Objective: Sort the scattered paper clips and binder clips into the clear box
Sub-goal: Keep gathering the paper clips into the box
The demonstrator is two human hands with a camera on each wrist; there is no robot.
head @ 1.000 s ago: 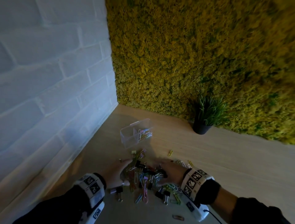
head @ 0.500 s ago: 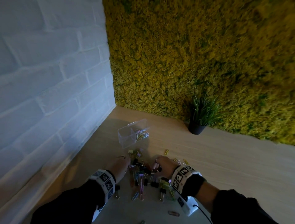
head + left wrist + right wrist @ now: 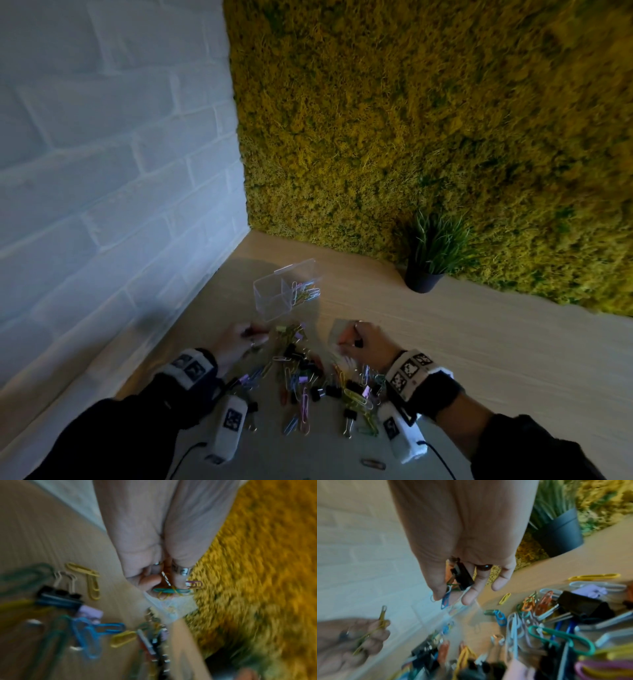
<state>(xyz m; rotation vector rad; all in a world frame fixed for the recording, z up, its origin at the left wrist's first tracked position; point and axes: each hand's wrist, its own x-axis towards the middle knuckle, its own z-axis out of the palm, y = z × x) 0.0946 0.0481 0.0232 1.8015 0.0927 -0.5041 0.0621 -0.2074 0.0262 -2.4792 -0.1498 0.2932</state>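
The left hand [image 3: 239,342] is curled round a small bunch of paper clips [image 3: 171,591]; the wrist view shows a green one and yellow ones pinched between its fingers [image 3: 150,580] and thumb, with a purple one poking out beside them. Just beyond this hand, a little to its right, stands the clear box [image 3: 284,294], open at the top; a few coloured clips lie in its right compartment, and its left compartment looks bare. Between the two hands, and back toward the wrists, lies the scattered pile [image 3: 308,377] of paper clips and black and lilac binder clips on the wooden table [image 3: 479,342]. The right hand [image 3: 366,342] is lifted just above the far right edge of that pile, its fingers [image 3: 471,595] loosely bent round a black binder clip [image 3: 462,574] and a few paper clips, one of them blue. The box sits beyond this hand and to its left, near but not touching. Farther off, beyond and to the right, a potted plant [image 3: 431,253] stands against the moss wall [image 3: 411,120].
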